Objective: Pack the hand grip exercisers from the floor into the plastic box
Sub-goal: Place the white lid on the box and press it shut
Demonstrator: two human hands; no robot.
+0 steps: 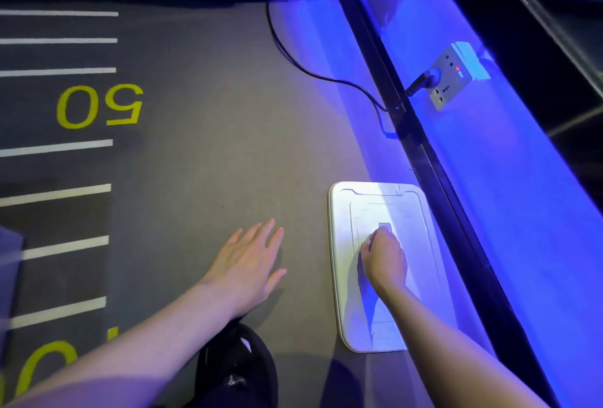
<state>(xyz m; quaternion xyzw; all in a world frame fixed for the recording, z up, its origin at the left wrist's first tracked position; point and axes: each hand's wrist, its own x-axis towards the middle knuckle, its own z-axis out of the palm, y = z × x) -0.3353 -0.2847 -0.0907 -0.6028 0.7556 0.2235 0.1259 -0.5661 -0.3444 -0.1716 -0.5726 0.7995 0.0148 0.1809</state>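
One white, rounded-rectangular plastic box lies lid-up on the grey floor at the near right, just beside a dark rail, its lid moulded with nested outlines and washed in blue light. The right hand rests on the lid, fingers curled on a small centre tab. The left hand lies flat, fingers spread, holding nothing, to the box's left.

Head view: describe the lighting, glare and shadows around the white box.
Head view: strong blue-violet light washes the wall and spills onto the floor; the lid of the white box is glared nearly white near the top; the right hand on the lid throws a blue shadow toward the viewer; the left hand casts a soft shadow; straight lines bow from the wide lens.
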